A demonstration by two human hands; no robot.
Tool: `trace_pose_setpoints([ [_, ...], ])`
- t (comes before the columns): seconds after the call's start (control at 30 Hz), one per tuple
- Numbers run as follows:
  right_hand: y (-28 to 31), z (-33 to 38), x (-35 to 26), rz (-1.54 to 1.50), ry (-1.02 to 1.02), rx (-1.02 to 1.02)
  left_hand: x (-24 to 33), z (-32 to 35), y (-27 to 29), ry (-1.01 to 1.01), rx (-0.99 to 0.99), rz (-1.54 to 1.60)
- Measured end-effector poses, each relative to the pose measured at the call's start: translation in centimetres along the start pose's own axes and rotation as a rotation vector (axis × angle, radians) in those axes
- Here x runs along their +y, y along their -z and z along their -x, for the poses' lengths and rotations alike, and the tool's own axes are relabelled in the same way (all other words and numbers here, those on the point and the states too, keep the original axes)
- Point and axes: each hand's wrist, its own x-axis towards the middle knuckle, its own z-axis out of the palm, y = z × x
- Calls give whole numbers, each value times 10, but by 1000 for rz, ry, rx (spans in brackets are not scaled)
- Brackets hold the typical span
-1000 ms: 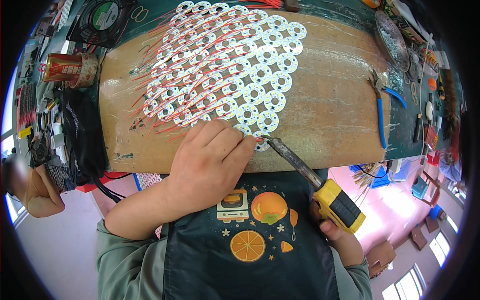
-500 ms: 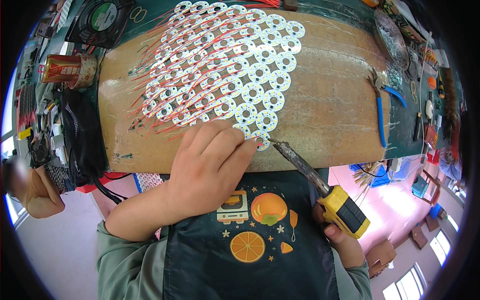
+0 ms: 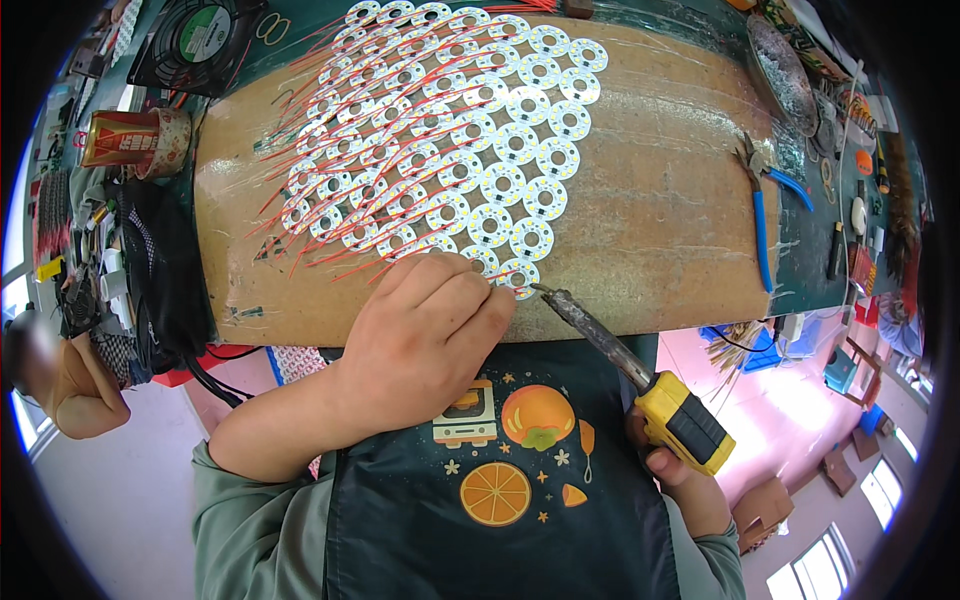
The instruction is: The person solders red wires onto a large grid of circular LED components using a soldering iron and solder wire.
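Observation:
Rows of round white LED boards point(image 3: 502, 184), each with a centre hole, lie on the brown work board, many with thin red wires point(image 3: 400, 150) across them. My left hand point(image 3: 425, 325) is closed in a pinch at the nearest boards. A bit of red wire shows by its fingertips, over the nearest LED board point(image 3: 519, 275); the fingertips are partly hidden. From the right, my right hand point(image 3: 675, 470) grips a soldering iron point(image 3: 685, 425) by its yellow and black handle. The iron's dark tip points at that board's right edge; I cannot tell whether they touch.
Blue-handled cutters point(image 3: 760, 225) lie at the work board's point(image 3: 660, 190) right side. A black fan point(image 3: 200, 40) and a red and gold can point(image 3: 125, 138) stand on the left. A metal dish point(image 3: 780, 75) sits far right. Another person point(image 3: 75, 385) is at the left edge.
My right hand and the soldering iron have shifted slightly left, the tip a little lower by the nearest board. My left hand has barely moved and keeps its pinch.

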Motion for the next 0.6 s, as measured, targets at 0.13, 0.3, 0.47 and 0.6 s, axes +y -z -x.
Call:
trace_pose_setpoints([
  [0.13,-3,0,-1,-8,-2,41,0,0,0,2,10,0],
  [0.3,-4,1,-4,76,19,66,1,-1,1,4,3,-1],
  [0.47,-6,-1,-3,86,23,81,1,0,1,10,1,-7],
  [0.6,1,2,1,86,-6,23,1,0,0,10,8,-9],
])
